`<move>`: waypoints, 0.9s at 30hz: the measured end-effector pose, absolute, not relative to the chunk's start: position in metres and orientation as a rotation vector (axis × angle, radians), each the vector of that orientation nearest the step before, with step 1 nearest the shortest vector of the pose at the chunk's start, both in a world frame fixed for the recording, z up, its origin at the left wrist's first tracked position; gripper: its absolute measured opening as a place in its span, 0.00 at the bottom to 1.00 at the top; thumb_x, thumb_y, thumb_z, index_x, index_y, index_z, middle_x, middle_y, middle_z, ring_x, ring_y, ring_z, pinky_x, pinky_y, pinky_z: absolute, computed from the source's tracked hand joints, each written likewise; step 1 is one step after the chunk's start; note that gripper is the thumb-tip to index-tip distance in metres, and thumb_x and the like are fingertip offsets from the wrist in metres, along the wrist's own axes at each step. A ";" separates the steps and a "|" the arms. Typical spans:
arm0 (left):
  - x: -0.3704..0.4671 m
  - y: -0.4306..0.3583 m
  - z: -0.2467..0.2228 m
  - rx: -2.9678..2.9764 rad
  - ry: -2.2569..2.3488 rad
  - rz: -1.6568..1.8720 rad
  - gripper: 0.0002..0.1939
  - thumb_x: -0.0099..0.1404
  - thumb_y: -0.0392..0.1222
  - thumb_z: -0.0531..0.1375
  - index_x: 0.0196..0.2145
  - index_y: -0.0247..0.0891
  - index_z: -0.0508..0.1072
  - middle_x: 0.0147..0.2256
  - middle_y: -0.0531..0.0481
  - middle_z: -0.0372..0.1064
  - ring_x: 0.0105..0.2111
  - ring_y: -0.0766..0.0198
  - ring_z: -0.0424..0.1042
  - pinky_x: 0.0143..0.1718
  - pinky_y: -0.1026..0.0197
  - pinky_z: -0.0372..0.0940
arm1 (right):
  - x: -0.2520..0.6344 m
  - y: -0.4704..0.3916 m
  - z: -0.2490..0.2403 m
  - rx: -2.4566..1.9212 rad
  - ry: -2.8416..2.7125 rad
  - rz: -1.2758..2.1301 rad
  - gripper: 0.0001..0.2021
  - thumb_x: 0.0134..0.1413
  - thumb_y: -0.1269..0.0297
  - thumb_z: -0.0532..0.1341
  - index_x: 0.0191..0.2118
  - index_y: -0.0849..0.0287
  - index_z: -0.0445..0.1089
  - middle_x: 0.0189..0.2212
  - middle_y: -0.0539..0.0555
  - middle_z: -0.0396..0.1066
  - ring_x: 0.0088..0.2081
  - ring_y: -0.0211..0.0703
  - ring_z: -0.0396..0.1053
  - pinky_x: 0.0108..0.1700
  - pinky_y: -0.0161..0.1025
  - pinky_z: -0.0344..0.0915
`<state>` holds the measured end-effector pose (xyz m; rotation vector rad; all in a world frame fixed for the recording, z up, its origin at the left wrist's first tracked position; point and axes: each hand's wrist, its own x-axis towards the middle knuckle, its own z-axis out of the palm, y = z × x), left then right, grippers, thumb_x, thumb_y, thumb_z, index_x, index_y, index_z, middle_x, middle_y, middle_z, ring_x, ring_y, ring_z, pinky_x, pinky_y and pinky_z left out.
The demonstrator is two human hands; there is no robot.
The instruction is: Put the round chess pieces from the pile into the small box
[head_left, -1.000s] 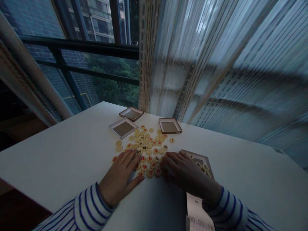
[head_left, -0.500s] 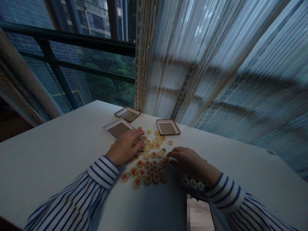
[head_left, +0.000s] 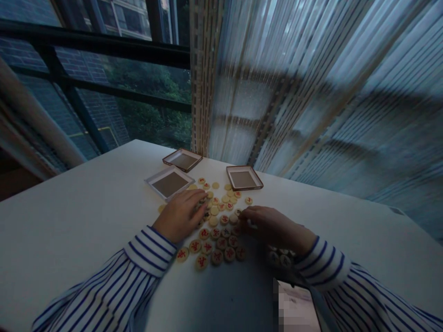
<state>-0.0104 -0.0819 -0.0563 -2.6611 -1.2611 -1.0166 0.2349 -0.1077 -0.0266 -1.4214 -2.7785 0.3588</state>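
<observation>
In the head view, red- and black-marked Chinese chess pieces (head_left: 217, 256) lie across a white counter (head_left: 86, 198), between a person's left hand (head_left: 178, 214) and right hand (head_left: 272, 226). Fingers on both hands are bent at the spread; whether they grip a piece cannot be told. The left hand covers part of the spread, and the right forearm partly hides other pieces beside it. Behind sit a shallow grey-rimmed tray (head_left: 171, 182) and two brown-rimmed trays (head_left: 244, 179); a phone (head_left: 299, 306) lies in front. Beyond, a sheer curtain (head_left: 311, 83) hangs beside a dark railing (head_left: 93, 48), with foliage (head_left: 152, 108) outside.
</observation>
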 end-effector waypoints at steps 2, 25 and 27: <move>-0.010 -0.083 -0.056 -2.658 -1.258 -1.029 0.18 0.64 0.43 0.50 0.43 0.29 0.71 0.42 0.37 0.73 0.43 0.55 0.71 0.45 0.50 0.67 | 0.242 -0.106 -0.030 -1.328 -2.666 0.448 0.11 0.56 0.67 0.54 0.44 0.59 0.68 0.34 0.56 0.70 0.32 0.37 0.66 0.35 0.34 0.62; -0.010 -0.082 -0.059 -2.688 -1.264 -0.986 0.19 0.64 0.45 0.49 0.42 0.31 0.73 0.42 0.38 0.73 0.43 0.54 0.71 0.47 0.48 0.66 | 0.253 -0.113 -0.032 -1.307 -2.668 0.351 0.09 0.54 0.66 0.56 0.40 0.57 0.69 0.33 0.56 0.72 0.33 0.39 0.68 0.36 0.35 0.61; -0.010 -0.082 -0.059 -2.705 -1.282 -0.962 0.19 0.64 0.46 0.49 0.42 0.31 0.73 0.43 0.38 0.72 0.44 0.53 0.70 0.47 0.47 0.66 | 0.253 -0.113 -0.033 -1.298 -2.704 0.314 0.09 0.55 0.66 0.55 0.40 0.57 0.69 0.34 0.56 0.72 0.34 0.40 0.68 0.37 0.35 0.61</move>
